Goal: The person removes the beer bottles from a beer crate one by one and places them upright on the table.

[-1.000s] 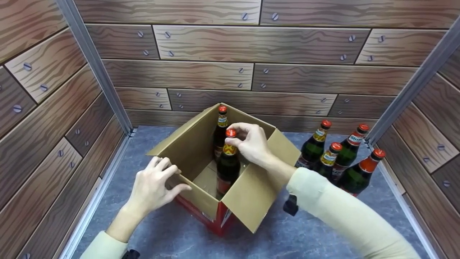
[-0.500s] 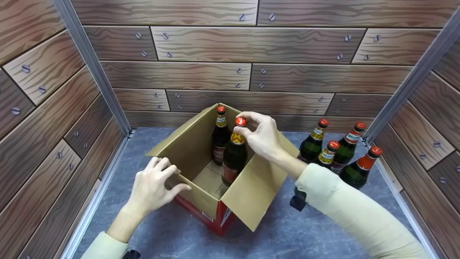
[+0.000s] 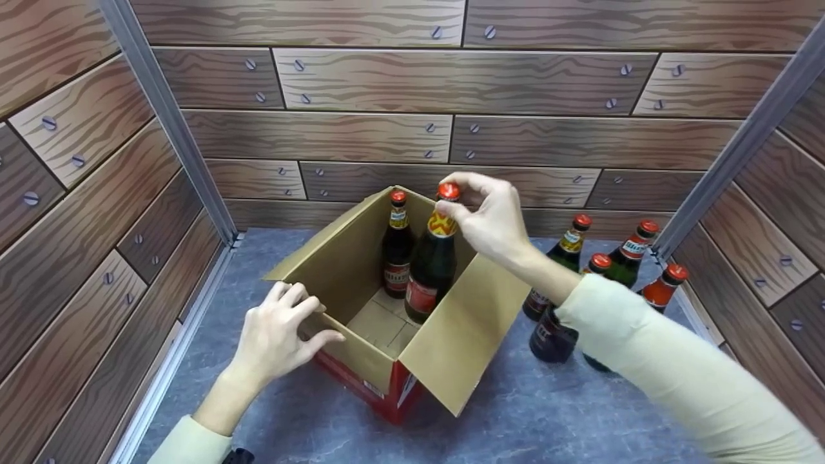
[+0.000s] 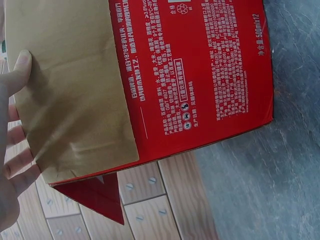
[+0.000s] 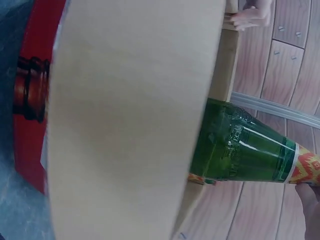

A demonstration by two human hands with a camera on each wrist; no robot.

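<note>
My right hand pinches a green beer bottle at its neck, just under the red cap. The bottle is inside the open cardboard box, leaning slightly. In the right wrist view, the box flap hides the lower part of the bottle. A second beer bottle stands upright in the box's back corner. My left hand grips the edge of the box's near-left flap. The left wrist view shows the thumb on that tan flap, the other fingers at its edge.
Several red-capped beer bottles stand to the right of the box, partly hidden by my right sleeve. Wood-patterned walls enclose the grey marbled surface at the back and both sides. One box flap sticks out toward the right.
My right hand has moved up, back and to the right, taking the bottle with it away from the box's near corner. My left hand and the box stay in place.
</note>
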